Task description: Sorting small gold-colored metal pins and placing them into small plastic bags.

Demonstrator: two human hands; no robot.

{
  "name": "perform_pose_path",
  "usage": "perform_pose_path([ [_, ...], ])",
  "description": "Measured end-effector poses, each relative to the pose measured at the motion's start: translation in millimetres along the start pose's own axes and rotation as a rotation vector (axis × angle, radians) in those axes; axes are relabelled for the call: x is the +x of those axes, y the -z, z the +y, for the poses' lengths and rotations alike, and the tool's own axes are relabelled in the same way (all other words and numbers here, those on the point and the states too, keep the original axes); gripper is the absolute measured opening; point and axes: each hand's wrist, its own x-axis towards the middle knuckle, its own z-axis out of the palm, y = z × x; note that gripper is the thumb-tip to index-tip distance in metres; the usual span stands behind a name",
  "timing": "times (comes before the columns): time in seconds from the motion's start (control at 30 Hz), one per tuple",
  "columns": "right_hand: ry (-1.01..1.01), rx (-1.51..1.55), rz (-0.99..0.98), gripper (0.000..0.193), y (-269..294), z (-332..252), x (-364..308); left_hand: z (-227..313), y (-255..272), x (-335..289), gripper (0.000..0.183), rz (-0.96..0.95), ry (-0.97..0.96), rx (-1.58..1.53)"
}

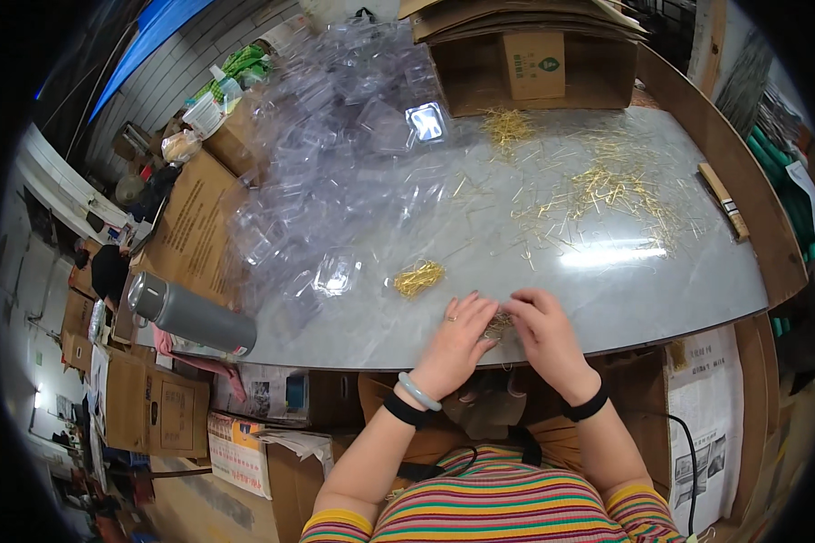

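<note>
Two Bare Hands Meet Over a Small Wire Bunch at the Table's Near Edge

The person's left hand (462, 337) reaches in from the lower left, back upward, its fingers slanting up and to the right. The right hand (545, 328) comes from the lower right, its fingers bent and turned leftward toward the left hand. Between them, at the near edge of the grey, smooth-topped table (371, 337), lies a small bunch of thin, dull-gold metal wires (499, 326). The fingers of both hands are curled close about it, largely hiding it; whether either hand is closed on it cannot be told.

A pale, rounded bangle (418, 392) and a black fabric band circle the left wrist; another black band (586, 401) circles the right.

Dark printing covers the large brown cardboard carton (192, 222) at the left. The small tan cardboard box (534, 68) at the far side bears a green emblem and small characters. Black print and pictures fill the white newspaper sheet (704, 425) at the lower right.

The bunch between the hands is too covered for its long axis to be read. Just beyond the left hand, a compact bundle of bright gold wires (418, 279) lies lengthwise, roughly left to right, its right end slightly farther from the person. Farther right, a loose spread of thin gold wires (611, 190) points in many directions.
</note>
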Motion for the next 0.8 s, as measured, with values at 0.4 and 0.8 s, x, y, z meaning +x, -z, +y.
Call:
perform_pose_path([
  [0.4, 0.113, -0.033, -0.189, 0.06, 16, 0, -1, 9, -15, 1, 0.035, 0.18, 0.005, -0.015],
  [0.8, 0.382, -0.259, 0.052, 0.035, -20, -12, -41, 8, -9, 5, 0.035, 0.058, 0.08, -0.066],
])
